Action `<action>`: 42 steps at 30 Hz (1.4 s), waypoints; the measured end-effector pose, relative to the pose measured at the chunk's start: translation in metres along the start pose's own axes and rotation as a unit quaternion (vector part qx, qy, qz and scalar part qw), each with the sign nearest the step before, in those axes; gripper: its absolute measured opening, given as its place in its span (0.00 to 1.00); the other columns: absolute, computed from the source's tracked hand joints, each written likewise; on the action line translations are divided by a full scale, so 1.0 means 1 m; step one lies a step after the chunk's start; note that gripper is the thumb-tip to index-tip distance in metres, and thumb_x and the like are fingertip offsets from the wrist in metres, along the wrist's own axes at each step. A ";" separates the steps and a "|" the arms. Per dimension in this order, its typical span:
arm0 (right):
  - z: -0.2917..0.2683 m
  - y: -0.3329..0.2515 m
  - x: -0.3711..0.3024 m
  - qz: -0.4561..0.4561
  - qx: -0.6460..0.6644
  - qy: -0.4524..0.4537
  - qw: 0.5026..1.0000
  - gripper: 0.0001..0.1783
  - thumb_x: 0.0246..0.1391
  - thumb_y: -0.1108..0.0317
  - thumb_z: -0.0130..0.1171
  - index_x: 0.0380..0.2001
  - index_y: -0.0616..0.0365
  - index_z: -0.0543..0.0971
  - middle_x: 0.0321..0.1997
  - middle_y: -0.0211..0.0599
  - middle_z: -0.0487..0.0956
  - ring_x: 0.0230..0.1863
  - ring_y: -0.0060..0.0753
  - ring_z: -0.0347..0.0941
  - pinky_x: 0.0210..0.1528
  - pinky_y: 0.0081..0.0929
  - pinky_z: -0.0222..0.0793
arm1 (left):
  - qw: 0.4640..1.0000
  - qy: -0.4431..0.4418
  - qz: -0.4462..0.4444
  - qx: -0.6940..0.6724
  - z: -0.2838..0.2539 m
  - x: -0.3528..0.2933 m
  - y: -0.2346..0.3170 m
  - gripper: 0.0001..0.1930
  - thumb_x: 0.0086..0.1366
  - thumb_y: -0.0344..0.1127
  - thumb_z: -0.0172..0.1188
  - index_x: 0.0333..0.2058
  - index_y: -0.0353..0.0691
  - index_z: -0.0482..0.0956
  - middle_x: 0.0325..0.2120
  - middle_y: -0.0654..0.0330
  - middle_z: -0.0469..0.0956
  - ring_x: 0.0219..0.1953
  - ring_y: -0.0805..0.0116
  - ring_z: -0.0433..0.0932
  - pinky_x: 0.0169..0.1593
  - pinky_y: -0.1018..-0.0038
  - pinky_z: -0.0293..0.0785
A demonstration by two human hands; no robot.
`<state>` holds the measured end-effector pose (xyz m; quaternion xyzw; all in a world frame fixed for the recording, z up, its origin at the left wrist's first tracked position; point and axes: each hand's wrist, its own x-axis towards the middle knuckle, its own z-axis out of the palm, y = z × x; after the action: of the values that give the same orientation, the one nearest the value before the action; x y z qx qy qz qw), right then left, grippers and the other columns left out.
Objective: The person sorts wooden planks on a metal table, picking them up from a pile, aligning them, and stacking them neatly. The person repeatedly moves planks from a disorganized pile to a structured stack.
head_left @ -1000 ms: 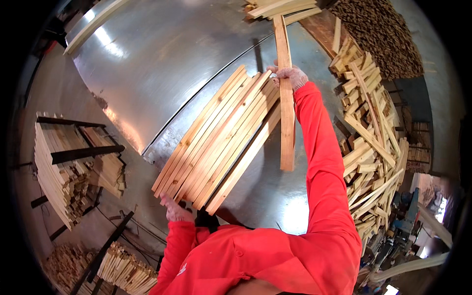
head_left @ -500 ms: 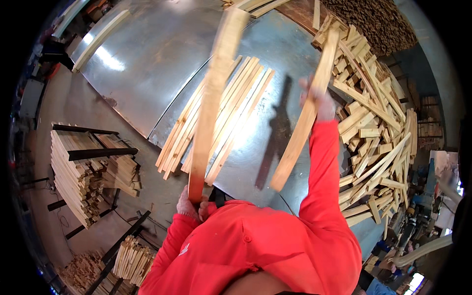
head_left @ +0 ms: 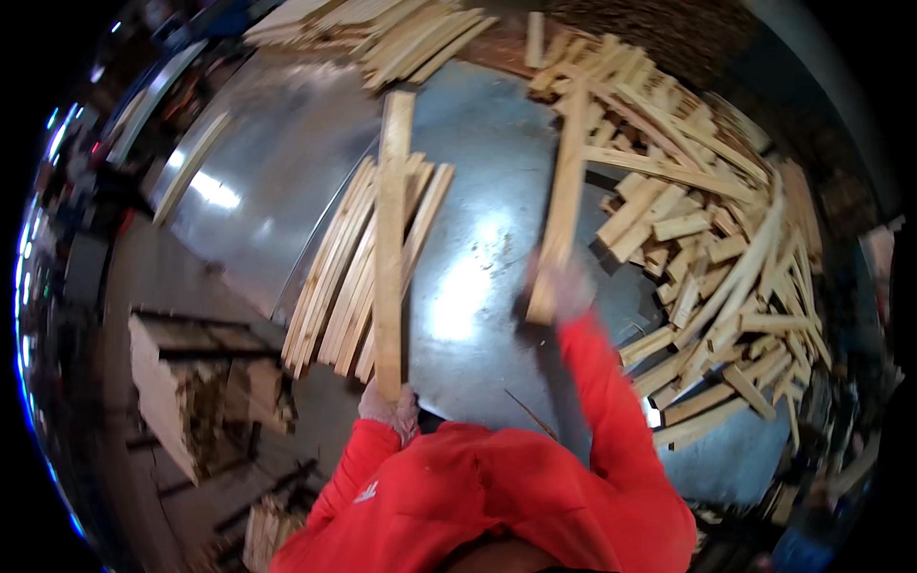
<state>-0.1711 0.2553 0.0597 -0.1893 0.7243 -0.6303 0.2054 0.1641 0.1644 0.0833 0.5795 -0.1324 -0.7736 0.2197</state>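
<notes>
My left hand (head_left: pixel 390 413) is closed around the near end of a pale wooden board (head_left: pixel 390 239). This board points away from me, over a row of narrow wooden strips (head_left: pixel 334 277) lying side by side on the metal table (head_left: pixel 468 353). Whether it touches the strips I cannot tell. My right hand (head_left: pixel 565 285), blurred by motion, grips a second wooden board (head_left: pixel 565 172) close to its near end. The far end of that board reaches the edge of a loose heap of wood pieces (head_left: pixel 683 224) on the right.
More strips (head_left: pixel 430 43) lie at the table's far edge. A single long board (head_left: pixel 191 167) is at the table's far left edge. On a dark rack at the lower left stands a stack of wood (head_left: pixel 181 396). Pieces from the heap jut out toward my right arm.
My view has shifted, so the table and heap sit differently. The left board is lower in the view and more upright. My right hand has slid from the second board's middle toward its near end.
</notes>
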 end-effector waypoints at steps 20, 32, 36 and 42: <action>0.265 -0.057 -0.053 0.083 0.301 -0.244 0.918 0.25 0.52 0.67 0.64 0.51 0.58 0.68 0.30 0.31 0.74 0.24 0.24 0.71 0.26 0.20 0.72 | 0.833 -0.314 0.303 0.341 -0.012 0.003 0.096 0.24 0.67 0.50 0.51 0.53 0.37 0.71 0.42 0.54 0.77 0.45 0.61 0.74 0.52 0.67 0.68; 0.294 0.052 -0.030 0.049 -0.457 0.067 0.885 0.39 0.58 0.44 0.49 0.60 0.68 0.63 0.57 0.64 0.70 0.59 0.60 0.65 0.62 0.42 0.60 | 0.533 0.222 0.369 0.728 -0.135 0.268 0.399 0.19 0.65 0.48 0.50 0.48 0.41 0.73 0.32 0.47 0.78 0.34 0.53 0.78 0.43 0.61 0.74; 0.324 0.038 -0.027 0.054 -0.352 0.034 0.934 0.31 0.59 0.51 0.54 0.53 0.69 0.68 0.52 0.61 0.72 0.54 0.54 0.69 0.55 0.40 0.67 | 0.683 0.202 0.295 0.637 -0.187 0.329 0.418 0.18 0.64 0.48 0.46 0.44 0.44 0.76 0.40 0.49 0.79 0.45 0.50 0.78 0.50 0.59 0.72; 0.314 0.045 -0.037 0.110 -0.251 0.081 0.958 0.38 0.58 0.44 0.53 0.56 0.71 0.66 0.52 0.59 0.75 0.47 0.48 0.75 0.52 0.35 0.71 | 0.701 0.189 0.295 0.621 -0.166 0.247 0.404 0.18 0.61 0.46 0.55 0.45 0.40 0.73 0.37 0.46 0.78 0.42 0.47 0.77 0.46 0.61 0.73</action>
<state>0.0283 0.0186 -0.0210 -0.1019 0.8898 -0.4150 0.1602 0.3405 -0.3005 0.0131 0.6500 -0.7025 -0.2860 0.0470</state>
